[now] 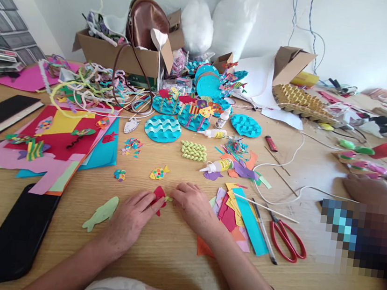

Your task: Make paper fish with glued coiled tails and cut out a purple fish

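A small red paper fish [160, 191] lies on the table under the fingers of my left hand [131, 217], which press and hold it down. Just to its right, the fingertips of my right hand [194, 208] pinch a small yellow-green paper piece [168, 199] against the fish's edge. A pale green paper fish [101, 213] rests left of my left hand. Beyond my hands lie a dotted yellow fish [159, 173] and a little pile of coloured paper dots [119, 175]. A glue bottle [219, 166] is on its side above my right hand, by a purple paper fish [213, 175].
Right of my right arm are paper strips [249, 222], a paintbrush [264, 231] and red-handled scissors [288, 239]. Coloured sheets [71, 134] and a black phone [15, 236] lie left. Blue wavy discs [162, 128] stand further back. Another person's hand [371, 192] is at right.
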`<state>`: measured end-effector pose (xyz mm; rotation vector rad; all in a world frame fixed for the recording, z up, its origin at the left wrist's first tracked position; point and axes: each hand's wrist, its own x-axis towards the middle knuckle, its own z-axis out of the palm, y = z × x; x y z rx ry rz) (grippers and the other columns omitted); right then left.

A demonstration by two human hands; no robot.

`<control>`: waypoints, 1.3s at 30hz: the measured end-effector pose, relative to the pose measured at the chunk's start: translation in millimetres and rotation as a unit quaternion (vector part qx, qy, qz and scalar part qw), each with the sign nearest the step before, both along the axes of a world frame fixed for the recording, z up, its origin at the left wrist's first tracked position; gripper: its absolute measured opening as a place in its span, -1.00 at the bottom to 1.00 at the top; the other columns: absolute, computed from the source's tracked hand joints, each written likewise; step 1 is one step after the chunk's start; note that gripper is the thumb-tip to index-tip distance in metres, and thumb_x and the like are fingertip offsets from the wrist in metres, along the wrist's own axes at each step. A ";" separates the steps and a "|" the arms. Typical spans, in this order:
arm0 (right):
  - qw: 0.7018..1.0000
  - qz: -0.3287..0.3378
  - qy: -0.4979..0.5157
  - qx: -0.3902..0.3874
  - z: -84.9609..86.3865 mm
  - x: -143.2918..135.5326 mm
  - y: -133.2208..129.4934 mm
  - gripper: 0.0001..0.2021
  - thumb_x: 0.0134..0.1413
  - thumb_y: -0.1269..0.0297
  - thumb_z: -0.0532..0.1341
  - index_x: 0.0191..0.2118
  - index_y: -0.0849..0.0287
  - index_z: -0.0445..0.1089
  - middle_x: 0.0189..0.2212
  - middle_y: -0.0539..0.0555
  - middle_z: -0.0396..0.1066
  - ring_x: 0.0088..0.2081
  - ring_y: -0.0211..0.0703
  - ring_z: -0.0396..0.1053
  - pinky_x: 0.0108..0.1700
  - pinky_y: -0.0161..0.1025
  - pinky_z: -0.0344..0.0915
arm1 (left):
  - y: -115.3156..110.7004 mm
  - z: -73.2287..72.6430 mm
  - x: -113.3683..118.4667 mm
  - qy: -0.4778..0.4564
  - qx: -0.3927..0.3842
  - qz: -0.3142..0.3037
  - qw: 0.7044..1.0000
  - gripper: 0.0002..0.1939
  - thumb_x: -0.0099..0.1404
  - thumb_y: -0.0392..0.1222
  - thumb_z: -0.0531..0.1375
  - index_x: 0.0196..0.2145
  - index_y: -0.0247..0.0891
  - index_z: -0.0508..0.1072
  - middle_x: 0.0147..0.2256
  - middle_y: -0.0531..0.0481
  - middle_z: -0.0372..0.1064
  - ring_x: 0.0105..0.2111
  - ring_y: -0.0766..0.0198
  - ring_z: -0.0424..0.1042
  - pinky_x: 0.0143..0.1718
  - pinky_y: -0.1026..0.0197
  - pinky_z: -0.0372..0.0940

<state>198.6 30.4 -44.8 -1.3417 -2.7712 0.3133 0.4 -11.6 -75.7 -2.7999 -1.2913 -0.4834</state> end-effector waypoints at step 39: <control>0.997 0.008 0.052 0.050 7.3 -5.5 -15.6 -0.81 0.21 0.35 0.06 -0.13 0.06 0.38 -0.23 0.07 0.37 -0.19 -0.12 0.17 -0.19 -0.19 0.00 | 2.0 -4.6 2.5 -0.019 -0.005 0.005 1.000 -0.64 0.34 -0.38 -0.10 0.00 -0.27 0.34 -0.12 -0.11 0.35 -0.11 0.18 0.27 -0.09 0.07 0.31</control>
